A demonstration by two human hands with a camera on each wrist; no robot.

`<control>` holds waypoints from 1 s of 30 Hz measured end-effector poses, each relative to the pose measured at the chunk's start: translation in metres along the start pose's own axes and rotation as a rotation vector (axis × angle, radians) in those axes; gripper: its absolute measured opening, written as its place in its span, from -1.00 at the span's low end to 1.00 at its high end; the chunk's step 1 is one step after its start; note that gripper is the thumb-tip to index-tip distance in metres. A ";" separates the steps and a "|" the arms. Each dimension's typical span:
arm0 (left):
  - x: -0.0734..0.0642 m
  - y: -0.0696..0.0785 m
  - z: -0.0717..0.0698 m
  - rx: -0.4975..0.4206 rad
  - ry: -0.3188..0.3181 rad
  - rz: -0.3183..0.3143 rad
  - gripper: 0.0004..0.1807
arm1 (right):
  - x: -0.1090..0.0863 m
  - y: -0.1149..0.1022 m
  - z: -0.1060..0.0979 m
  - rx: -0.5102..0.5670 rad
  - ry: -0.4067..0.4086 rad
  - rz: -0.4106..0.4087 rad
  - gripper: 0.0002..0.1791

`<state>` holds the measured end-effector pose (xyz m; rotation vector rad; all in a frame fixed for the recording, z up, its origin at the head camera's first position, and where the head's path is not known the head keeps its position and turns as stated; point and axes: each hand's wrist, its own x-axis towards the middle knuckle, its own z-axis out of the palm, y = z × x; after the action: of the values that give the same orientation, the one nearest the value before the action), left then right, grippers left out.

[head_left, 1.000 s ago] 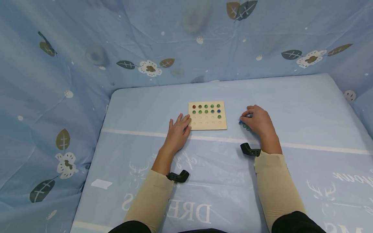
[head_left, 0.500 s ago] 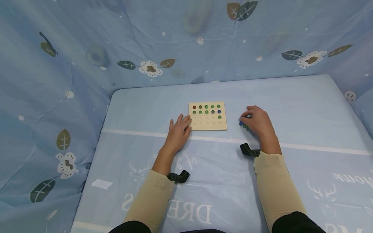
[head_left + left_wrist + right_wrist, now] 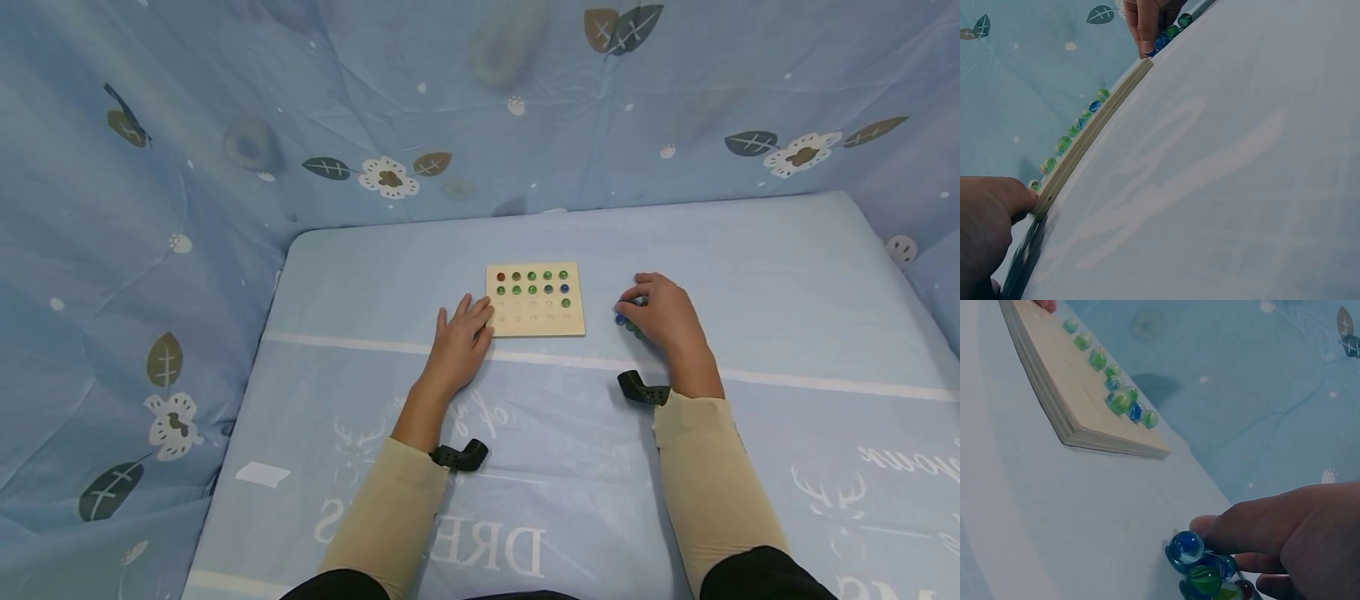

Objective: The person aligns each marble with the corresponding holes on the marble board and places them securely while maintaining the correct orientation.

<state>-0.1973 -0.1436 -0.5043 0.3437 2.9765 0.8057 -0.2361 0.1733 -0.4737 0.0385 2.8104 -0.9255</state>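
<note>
A flat wooden board [image 3: 534,327] with rows of round hollows lies on the covered table. Glass marbles [image 3: 532,289], mostly green with some blue and reddish brown, fill its two far rows. One green marble [image 3: 566,303] sits at the right end of the third row. My left hand [image 3: 457,346] rests at the board's left edge, fingers spread, fingertips touching it. Right of the board, my right hand [image 3: 663,312] has its thumb and fingers curled round a blue marble [image 3: 1186,547] at a small cluster of loose marbles [image 3: 1202,581]. The hand hides part of this cluster.
A pale blue printed cloth [image 3: 570,467] covers the table, with a white stripe crossing it in front of the board. Patterned blue curtains [image 3: 465,100] rise behind and at the sides. A white patch [image 3: 262,474] lies at the front left.
</note>
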 end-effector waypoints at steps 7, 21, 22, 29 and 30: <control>0.000 0.000 0.000 -0.003 0.005 0.002 -0.53 | 0.000 -0.001 0.001 0.008 0.005 -0.005 -0.68; -0.002 -0.001 -0.001 -0.017 -0.001 0.014 -0.52 | 0.002 -0.003 0.005 0.023 -0.011 -0.050 -0.66; -0.002 -0.001 -0.001 -0.018 -0.001 0.013 -0.52 | 0.002 -0.004 0.005 0.025 -0.010 -0.052 -0.66; -0.001 0.000 -0.001 -0.016 0.002 0.002 -0.53 | 0.002 -0.013 0.011 0.035 -0.015 -0.080 -0.68; -0.001 0.000 -0.001 -0.012 0.002 0.001 -0.53 | 0.002 -0.014 0.012 0.029 -0.017 -0.084 -0.68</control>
<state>-0.1962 -0.1444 -0.5035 0.3438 2.9720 0.8248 -0.2370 0.1546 -0.4753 -0.0840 2.8020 -0.9805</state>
